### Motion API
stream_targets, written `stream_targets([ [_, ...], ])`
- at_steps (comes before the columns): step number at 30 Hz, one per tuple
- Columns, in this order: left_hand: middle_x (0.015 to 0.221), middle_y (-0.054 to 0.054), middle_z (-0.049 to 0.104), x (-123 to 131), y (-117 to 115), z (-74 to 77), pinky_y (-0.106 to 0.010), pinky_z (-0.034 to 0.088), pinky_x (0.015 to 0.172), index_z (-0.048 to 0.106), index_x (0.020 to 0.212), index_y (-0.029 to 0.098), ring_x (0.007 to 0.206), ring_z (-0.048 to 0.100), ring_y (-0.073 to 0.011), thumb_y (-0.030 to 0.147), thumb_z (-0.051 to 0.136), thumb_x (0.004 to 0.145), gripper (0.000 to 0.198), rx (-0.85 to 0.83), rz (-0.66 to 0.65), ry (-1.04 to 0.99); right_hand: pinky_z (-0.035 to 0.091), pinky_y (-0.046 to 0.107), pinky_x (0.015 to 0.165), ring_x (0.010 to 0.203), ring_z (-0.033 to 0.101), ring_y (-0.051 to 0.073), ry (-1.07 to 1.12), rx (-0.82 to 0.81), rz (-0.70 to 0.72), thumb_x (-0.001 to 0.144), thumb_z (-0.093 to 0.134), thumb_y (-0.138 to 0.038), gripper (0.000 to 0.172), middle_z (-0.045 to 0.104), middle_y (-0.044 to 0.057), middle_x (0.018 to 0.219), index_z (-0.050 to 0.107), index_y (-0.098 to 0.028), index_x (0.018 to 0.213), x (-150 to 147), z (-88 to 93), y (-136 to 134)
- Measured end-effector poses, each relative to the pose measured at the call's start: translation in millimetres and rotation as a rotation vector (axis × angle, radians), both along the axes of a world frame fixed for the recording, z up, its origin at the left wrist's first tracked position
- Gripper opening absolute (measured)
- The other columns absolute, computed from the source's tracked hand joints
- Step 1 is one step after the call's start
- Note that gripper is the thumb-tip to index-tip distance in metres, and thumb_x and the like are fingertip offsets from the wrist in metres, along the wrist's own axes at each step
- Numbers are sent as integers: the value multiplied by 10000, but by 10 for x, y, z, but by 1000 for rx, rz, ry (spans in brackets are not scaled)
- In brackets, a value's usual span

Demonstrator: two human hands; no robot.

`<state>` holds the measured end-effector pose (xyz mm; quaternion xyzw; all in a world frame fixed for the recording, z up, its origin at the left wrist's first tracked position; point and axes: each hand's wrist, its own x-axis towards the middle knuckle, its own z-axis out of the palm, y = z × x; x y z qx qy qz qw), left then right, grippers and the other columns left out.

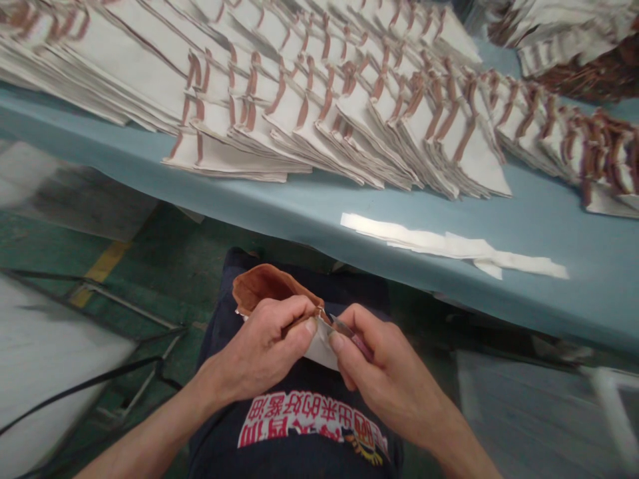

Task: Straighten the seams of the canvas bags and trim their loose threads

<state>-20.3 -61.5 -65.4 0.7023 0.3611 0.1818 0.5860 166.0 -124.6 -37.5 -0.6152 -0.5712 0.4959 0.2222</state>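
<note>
Over my lap, my left hand (pixel 282 332) pinches the edge of a brown-and-white fabric piece (pixel 269 283), its brown side curving open like a pocket to the left. My right hand (pixel 374 349) is closed around a small tool with a metal blade (pixel 342 326) and a dark reddish handle; it looks like small snips or a seam ripper, but I cannot tell which. The tool's tip meets the fabric edge right beside my left thumb. White cloth of the same piece hangs below, between both hands.
A blue-covered table (pixel 299 206) runs across in front, bearing rows of stacked white fabric pieces (pixel 319 120) with brown trim. White strips (pixel 449 245) lie near its front edge. A dark apron (pixel 299 459) with printed lettering covers my lap. A metal-framed rack (pixel 150 313) stands at left.
</note>
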Motion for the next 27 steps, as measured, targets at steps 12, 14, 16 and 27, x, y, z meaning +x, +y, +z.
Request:
stream_targets([
  [12, 625, 51, 475, 39, 5, 41, -225, 312, 514, 546, 721, 164, 550, 431, -91, 257, 416, 967, 293, 51, 8, 33, 259, 262, 502, 473, 477, 116, -10, 56, -7, 991, 477, -271, 214, 537, -61, 553, 516, -236, 784, 2, 16, 4],
  [14, 620, 56, 471, 38, 0, 43, -223, 310, 510, 543, 722, 166, 541, 425, -87, 253, 414, 972, 295, 57, 9, 27, 257, 264, 504, 479, 478, 118, -27, 58, -9, 994, 477, -273, 217, 541, -58, 555, 521, -235, 785, 3, 14, 12],
  [16, 619, 57, 469, 35, -2, 42, -223, 312, 511, 535, 718, 168, 541, 424, -86, 247, 407, 977, 299, 62, 6, 29, 258, 264, 506, 485, 486, 120, -33, 52, -11, 998, 471, -276, 220, 549, -55, 562, 522, -235, 788, 7, 12, 13],
  [27, 631, 49, 478, 34, 7, 58, -236, 322, 533, 530, 718, 170, 561, 447, -94, 270, 394, 988, 319, 79, 0, 26, 288, 256, 506, 483, 488, 116, 1, 45, -32, 1026, 469, -309, 247, 547, -62, 564, 504, -236, 792, -12, 2, 1],
])
